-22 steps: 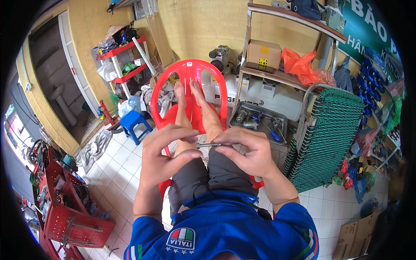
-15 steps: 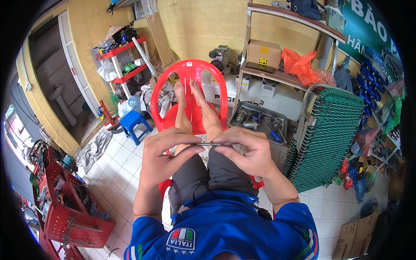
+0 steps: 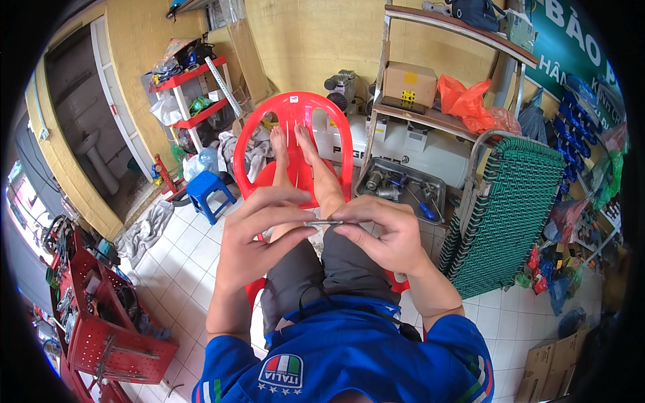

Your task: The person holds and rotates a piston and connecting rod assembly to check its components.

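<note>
A: What are the hands doing?

B: The person sits with bare feet propped on a red plastic chair [image 3: 299, 127] ahead of them. Both hands are raised over the lap, pinching a thin metal piece [image 3: 324, 222] held level between them. The left hand [image 3: 259, 245] has its thumb and forefinger closed on the piece's left end, the other fingers [image 3: 282, 199] fanned loosely above. The right hand [image 3: 383, 235] grips the right end, its fingers curled tight around it.

A: Has anything changed in the last moment?

B: Hardly. Compared with a moment ago, the left hand's upper fingers have lifted and spread a little, while the piece stays level between the two pinches. To my eye this is fine fiddling in place, a grip being adjusted, not a move elsewhere.

A: What is around the fingers?

B: Beyond the fingertips, past the chair, an open metal toolbox [image 3: 401, 188] sits on the tiled floor. Off to the right of the right hand stands a folded green woven cot [image 3: 510, 215]. Out to the left of the left hand is a small blue stool [image 3: 205, 191], and lower left a red tool trolley [image 3: 101, 316].
</note>
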Demonstrator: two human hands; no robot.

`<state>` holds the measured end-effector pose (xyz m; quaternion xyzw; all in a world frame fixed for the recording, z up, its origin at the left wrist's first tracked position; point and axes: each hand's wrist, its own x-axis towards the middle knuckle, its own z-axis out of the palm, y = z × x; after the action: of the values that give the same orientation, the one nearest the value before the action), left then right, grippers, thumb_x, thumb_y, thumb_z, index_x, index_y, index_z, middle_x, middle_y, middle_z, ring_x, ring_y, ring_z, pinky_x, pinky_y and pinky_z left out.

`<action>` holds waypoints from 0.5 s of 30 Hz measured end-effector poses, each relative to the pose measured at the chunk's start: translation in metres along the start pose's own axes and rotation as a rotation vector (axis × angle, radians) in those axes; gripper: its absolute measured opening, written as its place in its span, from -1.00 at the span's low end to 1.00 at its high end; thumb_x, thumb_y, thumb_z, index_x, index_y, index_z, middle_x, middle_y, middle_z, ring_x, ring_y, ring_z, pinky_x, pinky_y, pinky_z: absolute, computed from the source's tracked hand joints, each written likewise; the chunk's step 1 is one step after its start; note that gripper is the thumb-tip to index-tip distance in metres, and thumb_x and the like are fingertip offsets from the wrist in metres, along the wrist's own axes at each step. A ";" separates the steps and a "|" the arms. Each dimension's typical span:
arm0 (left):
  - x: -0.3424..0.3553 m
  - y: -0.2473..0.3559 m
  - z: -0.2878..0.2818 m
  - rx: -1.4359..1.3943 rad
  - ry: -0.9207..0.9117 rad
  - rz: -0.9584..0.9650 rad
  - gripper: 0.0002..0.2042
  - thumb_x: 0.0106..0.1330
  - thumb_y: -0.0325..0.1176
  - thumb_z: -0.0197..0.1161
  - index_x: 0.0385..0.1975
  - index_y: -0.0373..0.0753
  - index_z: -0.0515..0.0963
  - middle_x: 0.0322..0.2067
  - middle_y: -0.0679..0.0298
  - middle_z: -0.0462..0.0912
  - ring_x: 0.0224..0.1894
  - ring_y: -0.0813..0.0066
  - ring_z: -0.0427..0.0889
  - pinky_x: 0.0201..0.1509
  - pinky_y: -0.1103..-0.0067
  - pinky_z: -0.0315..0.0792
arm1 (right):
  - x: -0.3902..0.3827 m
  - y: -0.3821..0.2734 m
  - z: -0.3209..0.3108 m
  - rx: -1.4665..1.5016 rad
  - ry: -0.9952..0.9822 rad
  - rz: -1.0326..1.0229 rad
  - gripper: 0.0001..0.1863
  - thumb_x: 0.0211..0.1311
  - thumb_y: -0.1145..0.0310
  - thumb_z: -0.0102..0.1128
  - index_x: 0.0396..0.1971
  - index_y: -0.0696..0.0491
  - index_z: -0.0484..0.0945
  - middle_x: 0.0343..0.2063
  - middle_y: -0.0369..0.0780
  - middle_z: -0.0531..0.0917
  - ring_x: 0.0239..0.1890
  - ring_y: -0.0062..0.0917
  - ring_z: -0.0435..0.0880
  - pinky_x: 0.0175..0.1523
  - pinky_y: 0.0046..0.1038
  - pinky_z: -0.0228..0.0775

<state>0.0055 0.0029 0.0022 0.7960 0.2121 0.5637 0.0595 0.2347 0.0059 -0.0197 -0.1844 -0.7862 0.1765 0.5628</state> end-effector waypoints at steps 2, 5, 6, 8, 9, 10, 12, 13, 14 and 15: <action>0.003 0.003 0.001 0.006 0.038 -0.004 -0.73 0.01 -0.44 0.57 -0.27 -0.31 0.73 -0.33 0.17 0.75 -0.27 0.32 0.74 -0.18 0.50 0.56 | 0.000 0.000 0.000 -0.007 0.000 0.004 -0.80 0.16 0.55 0.41 -0.19 0.14 0.71 -0.25 -0.20 0.78 -0.26 -0.48 0.79 -0.12 -0.49 0.59; -0.001 0.005 -0.003 -0.008 -0.010 -0.109 -0.77 0.03 -0.47 0.56 -0.29 -0.31 0.74 -0.29 0.16 0.74 -0.24 0.34 0.74 -0.17 0.50 0.56 | 0.001 -0.002 -0.001 -0.022 -0.006 -0.004 -0.80 0.17 0.55 0.41 -0.19 0.15 0.72 -0.25 -0.20 0.78 -0.25 -0.48 0.80 -0.12 -0.49 0.59; -0.004 0.002 -0.007 -0.026 -0.056 -0.146 -0.77 0.03 -0.48 0.55 -0.29 -0.31 0.74 -0.27 0.15 0.74 -0.21 0.34 0.74 -0.16 0.51 0.56 | 0.001 -0.002 -0.001 -0.015 -0.006 -0.004 -0.80 0.17 0.55 0.41 -0.19 0.14 0.72 -0.25 -0.20 0.78 -0.25 -0.48 0.80 -0.12 -0.49 0.59; -0.006 0.001 -0.009 -0.047 -0.100 -0.185 -0.78 0.04 -0.48 0.55 -0.30 -0.32 0.73 -0.25 0.15 0.73 -0.19 0.34 0.74 -0.16 0.52 0.55 | 0.001 -0.001 -0.001 -0.010 -0.005 -0.008 -0.80 0.17 0.56 0.41 -0.19 0.14 0.72 -0.25 -0.19 0.78 -0.25 -0.48 0.80 -0.12 -0.49 0.59; -0.006 0.001 -0.008 -0.049 -0.099 -0.188 -0.79 0.04 -0.49 0.54 -0.30 -0.31 0.73 -0.25 0.15 0.73 -0.19 0.34 0.73 -0.16 0.52 0.55 | 0.001 0.000 0.000 -0.011 -0.004 -0.012 -0.80 0.17 0.56 0.41 -0.19 0.14 0.72 -0.25 -0.19 0.78 -0.25 -0.48 0.80 -0.12 -0.49 0.59; -0.006 0.002 -0.007 -0.052 -0.098 -0.191 -0.79 0.05 -0.49 0.54 -0.30 -0.31 0.73 -0.25 0.15 0.73 -0.19 0.35 0.73 -0.16 0.53 0.55 | 0.000 0.000 0.000 -0.013 -0.003 -0.015 -0.80 0.17 0.56 0.41 -0.19 0.15 0.72 -0.25 -0.19 0.78 -0.25 -0.48 0.80 -0.12 -0.49 0.59; -0.004 -0.002 -0.003 -0.030 -0.045 -0.068 -0.80 0.05 -0.49 0.54 -0.30 -0.31 0.73 -0.30 0.17 0.74 -0.24 0.35 0.74 -0.18 0.54 0.55 | 0.001 0.000 0.000 -0.012 0.001 -0.002 -0.80 0.17 0.55 0.41 -0.18 0.15 0.72 -0.26 -0.19 0.78 -0.26 -0.48 0.80 -0.13 -0.49 0.60; -0.003 -0.003 -0.001 -0.019 -0.019 -0.006 -0.80 0.06 -0.50 0.54 -0.30 -0.30 0.73 -0.33 0.18 0.75 -0.27 0.35 0.74 -0.19 0.54 0.55 | 0.002 0.000 0.000 -0.011 0.003 0.004 -0.80 0.17 0.55 0.41 -0.18 0.15 0.72 -0.26 -0.19 0.78 -0.26 -0.48 0.80 -0.13 -0.49 0.60; -0.001 -0.001 0.001 -0.026 0.006 -0.011 -0.80 0.05 -0.51 0.54 -0.30 -0.30 0.74 -0.33 0.18 0.75 -0.27 0.36 0.74 -0.19 0.53 0.55 | 0.002 0.000 0.000 -0.017 0.001 0.000 -0.80 0.17 0.55 0.41 -0.18 0.15 0.72 -0.26 -0.19 0.78 -0.26 -0.48 0.80 -0.13 -0.49 0.60; 0.002 0.004 0.003 -0.033 0.030 -0.016 -0.79 0.05 -0.51 0.54 -0.30 -0.30 0.74 -0.34 0.19 0.75 -0.28 0.36 0.74 -0.18 0.52 0.56 | 0.002 0.000 -0.001 -0.024 -0.001 -0.003 -0.80 0.17 0.55 0.41 -0.18 0.15 0.72 -0.26 -0.19 0.78 -0.26 -0.48 0.80 -0.13 -0.49 0.60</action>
<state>0.0104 0.0004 0.0041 0.7846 0.2100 0.5786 0.0741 0.2348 0.0071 -0.0180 -0.1897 -0.7888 0.1663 0.5605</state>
